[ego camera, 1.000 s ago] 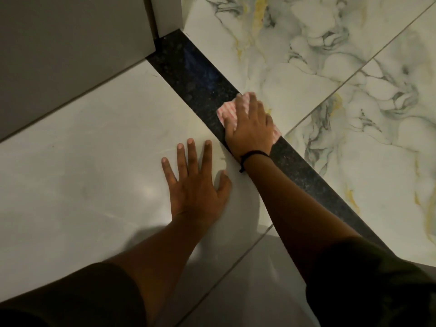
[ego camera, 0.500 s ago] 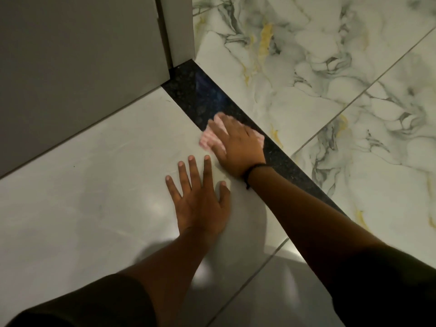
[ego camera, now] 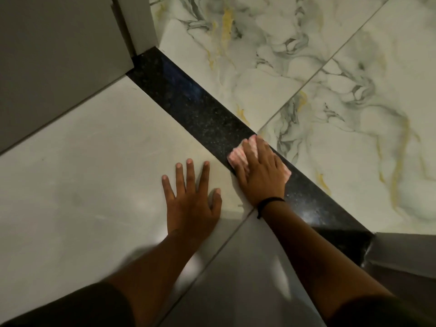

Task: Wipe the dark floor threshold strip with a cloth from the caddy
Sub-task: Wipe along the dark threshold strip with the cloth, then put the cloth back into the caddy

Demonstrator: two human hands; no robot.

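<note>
Head view: the right hand [ego camera: 259, 178] lies flat, fingers [ego camera: 250, 154] together, pressing a pink striped cloth [ego camera: 236, 158] onto the dark speckled stone threshold strip [ego camera: 203, 114] — cloth edges peek out beyond the fingertips and palm. The left hand [ego camera: 191, 197] rests splayed on the pale grey floor tile [ego camera: 82, 173] beside it — holding nothing.

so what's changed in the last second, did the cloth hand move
Yes. The right hand slid the pink cloth along the dark strip: first toward the wall end, now back toward the person, farther from the door frame. The grip on the cloth was never let go. The left hand stayed flat on the grey tile.
</note>
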